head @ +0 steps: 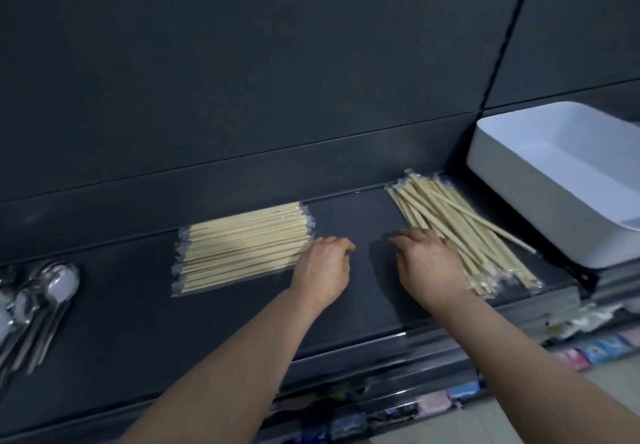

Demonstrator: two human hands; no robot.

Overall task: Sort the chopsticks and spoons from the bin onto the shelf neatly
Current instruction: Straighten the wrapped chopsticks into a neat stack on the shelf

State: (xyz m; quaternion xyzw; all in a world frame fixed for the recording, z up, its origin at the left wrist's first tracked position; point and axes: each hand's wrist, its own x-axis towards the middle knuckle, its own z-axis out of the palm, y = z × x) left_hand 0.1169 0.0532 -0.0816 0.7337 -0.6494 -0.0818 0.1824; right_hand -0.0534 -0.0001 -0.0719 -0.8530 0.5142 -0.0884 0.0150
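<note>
A neat flat row of wrapped wooden chopsticks (pixel 244 247) lies on the dark shelf (pixel 356 298). My left hand (pixel 323 270) rests at that row's right end, fingers curled and holding nothing. A looser, slanted pile of wrapped chopsticks (pixel 460 225) lies to the right. My right hand (pixel 427 263) lies palm down on this pile's near left edge, fingers spread. Several metal spoons (pixel 38 301) lie at the shelf's far left. The white bin (pixel 568 180) stands at the right and looks empty.
A dark back panel rises behind the shelf. Below the shelf's front edge, a lower shelf holds small coloured packets (pixel 595 350). A bare strip of shelf separates the two chopstick groups.
</note>
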